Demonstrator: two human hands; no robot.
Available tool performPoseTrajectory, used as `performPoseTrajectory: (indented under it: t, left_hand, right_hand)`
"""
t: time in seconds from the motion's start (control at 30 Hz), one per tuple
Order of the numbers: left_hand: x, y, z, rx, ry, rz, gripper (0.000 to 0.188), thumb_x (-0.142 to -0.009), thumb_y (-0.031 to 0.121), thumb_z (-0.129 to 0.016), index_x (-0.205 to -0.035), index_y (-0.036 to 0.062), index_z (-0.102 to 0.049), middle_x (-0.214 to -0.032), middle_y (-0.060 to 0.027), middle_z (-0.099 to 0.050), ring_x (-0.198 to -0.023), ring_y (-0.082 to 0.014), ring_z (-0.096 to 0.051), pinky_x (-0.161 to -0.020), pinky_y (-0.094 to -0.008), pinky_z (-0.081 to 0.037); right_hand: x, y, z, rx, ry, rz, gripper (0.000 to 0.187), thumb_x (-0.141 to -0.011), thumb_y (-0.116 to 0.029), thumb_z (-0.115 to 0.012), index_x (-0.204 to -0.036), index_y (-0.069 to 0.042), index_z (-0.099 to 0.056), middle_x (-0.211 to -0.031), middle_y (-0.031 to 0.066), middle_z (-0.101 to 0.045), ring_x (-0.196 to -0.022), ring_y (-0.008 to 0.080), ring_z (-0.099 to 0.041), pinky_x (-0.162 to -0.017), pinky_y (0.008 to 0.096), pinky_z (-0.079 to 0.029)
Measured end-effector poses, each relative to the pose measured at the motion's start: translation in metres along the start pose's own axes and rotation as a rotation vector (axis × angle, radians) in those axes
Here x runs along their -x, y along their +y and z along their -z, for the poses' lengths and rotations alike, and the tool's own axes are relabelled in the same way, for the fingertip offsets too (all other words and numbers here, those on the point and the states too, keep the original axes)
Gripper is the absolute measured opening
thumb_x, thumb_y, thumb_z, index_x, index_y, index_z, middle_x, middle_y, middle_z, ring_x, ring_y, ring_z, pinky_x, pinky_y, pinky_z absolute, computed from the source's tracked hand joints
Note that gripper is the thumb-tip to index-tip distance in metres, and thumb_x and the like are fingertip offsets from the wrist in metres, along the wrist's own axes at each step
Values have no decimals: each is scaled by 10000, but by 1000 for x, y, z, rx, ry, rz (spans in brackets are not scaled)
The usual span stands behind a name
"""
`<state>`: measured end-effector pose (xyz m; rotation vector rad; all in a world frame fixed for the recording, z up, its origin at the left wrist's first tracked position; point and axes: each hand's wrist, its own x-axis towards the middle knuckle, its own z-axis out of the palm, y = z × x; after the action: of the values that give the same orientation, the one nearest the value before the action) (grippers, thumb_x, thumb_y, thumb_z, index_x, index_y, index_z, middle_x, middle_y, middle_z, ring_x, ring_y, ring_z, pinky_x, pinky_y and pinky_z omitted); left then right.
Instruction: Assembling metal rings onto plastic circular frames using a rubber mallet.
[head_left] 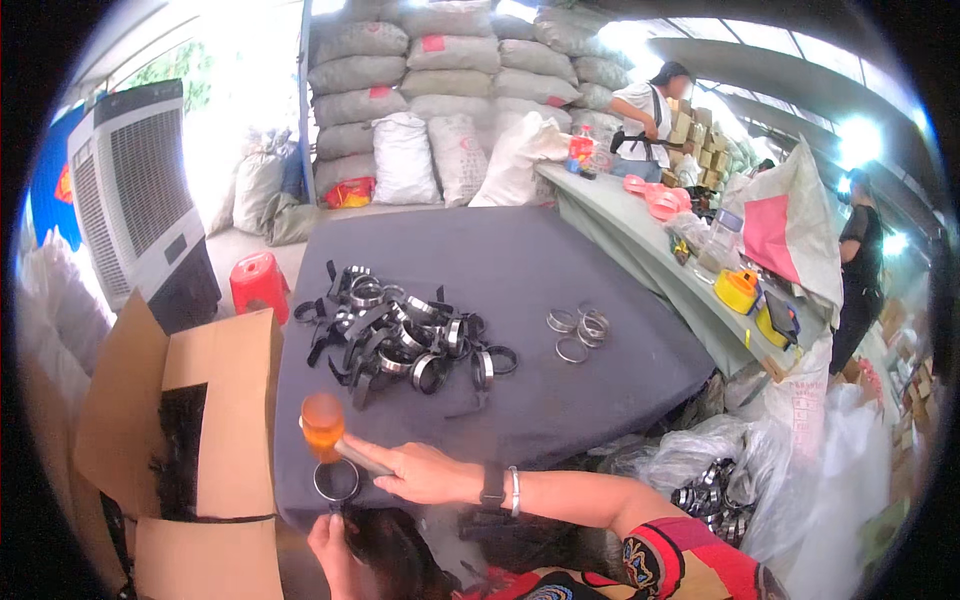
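My right hand (425, 473), wearing a dark wristband and a light bangle, is closed around the handle of a mallet with an orange, see-through head (323, 425). The head hangs over the near left edge of the grey table (530, 440). Just below it, a metal ring (336, 499) with a dark rim stands at the table's edge, pinched in my left hand (330, 555). Part of the left hand is cut off by the lower edge. Farther up the table lies a heap of metal rings with black straps (400, 340). To its right, several bare metal rings (583, 330) lie together.
An opened cardboard box (235, 400) stands at the left, with a red stool (259, 285) and a tall air cooler (140, 190) behind. Stacked sacks (450, 85) line the back. A side bench (630, 230) runs along the right. Two people stand beyond it. Plastic bags (690, 450) lie close right.
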<state>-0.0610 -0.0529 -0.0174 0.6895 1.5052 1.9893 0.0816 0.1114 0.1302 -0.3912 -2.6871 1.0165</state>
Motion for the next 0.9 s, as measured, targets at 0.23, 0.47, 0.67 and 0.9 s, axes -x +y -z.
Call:
performPoseTrajectory:
  t: [0.23,0.47,0.67,0.9]
  left_hand:
    - [-2,-12,6,80,-38,12,175,-905,83,-557,-736,40,-551,-717,-17,-586,-643,-85,-497,-616,-238,-395]
    - [4,12,0,-73,-9,113,178,-897,136,-540,-800,2,-606,-733,-13,-586,-654,-106,-502,-629,-255,-401]
    - [-4,-6,1,-48,13,121,183,-901,146,-580,-769,21,-604,-718,-20,-603,-672,-101,-536,-650,-252,-429]
    - [0,-9,3,21,10,127,175,-898,148,-594,-764,35,-603,-716,-18,-610,-673,-93,-537,-655,-246,-429]
  right_hand:
    - [6,22,-18,73,-42,-15,758,-823,-110,-517,-1479,-235,-158,-788,248,-608,-723,416,-613,-665,505,-472]
    - [1,14,-7,61,-38,95,700,-818,-125,-544,-1449,-222,-259,-1053,251,-607,-899,417,-617,-783,487,-507]
    - [-20,-15,28,-73,195,267,678,-826,-65,-584,-1441,-93,-299,-1422,152,-405,-1009,218,-637,-859,296,-472]
    - [-31,13,-11,-115,17,-10,716,-841,-56,-569,-1470,-143,-237,-1190,167,-610,-775,234,-669,-729,355,-532]
